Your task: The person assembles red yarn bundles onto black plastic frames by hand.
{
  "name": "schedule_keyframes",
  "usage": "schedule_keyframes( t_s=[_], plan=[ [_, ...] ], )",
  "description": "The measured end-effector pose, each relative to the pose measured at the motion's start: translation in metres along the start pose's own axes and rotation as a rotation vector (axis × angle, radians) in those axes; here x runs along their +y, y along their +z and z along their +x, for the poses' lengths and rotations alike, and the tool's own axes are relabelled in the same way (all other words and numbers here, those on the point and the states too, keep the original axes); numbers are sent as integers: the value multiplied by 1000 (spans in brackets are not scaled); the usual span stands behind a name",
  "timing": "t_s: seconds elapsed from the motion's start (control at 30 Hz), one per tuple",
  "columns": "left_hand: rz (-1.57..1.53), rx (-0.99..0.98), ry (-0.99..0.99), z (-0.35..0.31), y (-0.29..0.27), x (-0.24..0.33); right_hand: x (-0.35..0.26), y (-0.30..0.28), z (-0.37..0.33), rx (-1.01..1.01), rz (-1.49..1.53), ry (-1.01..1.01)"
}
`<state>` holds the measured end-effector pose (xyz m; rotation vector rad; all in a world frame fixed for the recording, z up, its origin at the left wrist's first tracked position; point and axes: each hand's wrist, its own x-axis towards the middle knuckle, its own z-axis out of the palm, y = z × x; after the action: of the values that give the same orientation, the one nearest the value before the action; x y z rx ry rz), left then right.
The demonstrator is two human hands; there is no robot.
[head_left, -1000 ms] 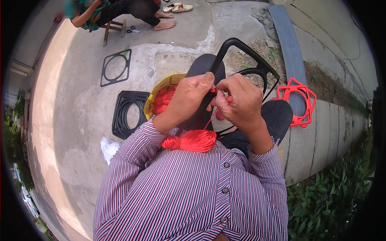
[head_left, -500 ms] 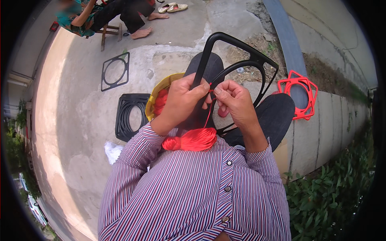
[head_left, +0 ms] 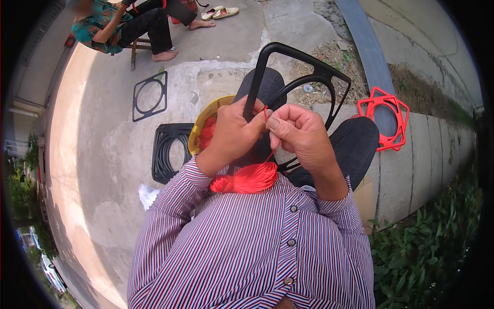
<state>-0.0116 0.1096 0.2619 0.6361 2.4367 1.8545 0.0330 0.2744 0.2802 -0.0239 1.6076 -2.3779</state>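
Observation:
A black frame [head_left: 303,60] with a round opening stands tilted between my knees. My left hand [head_left: 234,127] is closed round its left bar, the thumb pressing red cord against it. Right beside it, my right hand [head_left: 300,133] pinches the red cord [head_left: 272,153] between thumb and fingers, close to the left thumb. From there the cord runs down to a red cord bundle [head_left: 247,178] lying in my lap against the striped shirt. The frame's lower part is partly hidden behind my right hand.
On the left lie a stack of black frames [head_left: 160,170] and a single black frame [head_left: 135,102]. A yellow container [head_left: 194,135] holds more red cord. Red frames [head_left: 404,127] lie beyond my right knee; leafy plants [head_left: 417,262] grow lower right. Another person [head_left: 105,31] sits at the upper left.
My right hand has moved slightly left and closer to the left thumb, its fingers more curled in. The cord's loose end beside the bar has shifted. The seated person's feet have moved.

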Motion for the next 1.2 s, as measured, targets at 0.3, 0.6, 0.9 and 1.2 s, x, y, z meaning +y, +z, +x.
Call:
schedule_keyframes(
  t_s=[0.3, 0.6, 0.9, 1.2],
  plan=[
    [-423, -90, -273, 6, -9, -14, 26, 7, -31, -146, -1047, -509],
    [-40, -45, -170, 14, -25, -33, 56, -8, -24, -293, -1112, -520],
    [94, -24, 192, 18, -11, -29, -14, -48, 0, 218, -31, -293],
    [-60, -209, 346, 16, -5, 0, -21, -40, 11, 142, 168, -305]
  ],
)
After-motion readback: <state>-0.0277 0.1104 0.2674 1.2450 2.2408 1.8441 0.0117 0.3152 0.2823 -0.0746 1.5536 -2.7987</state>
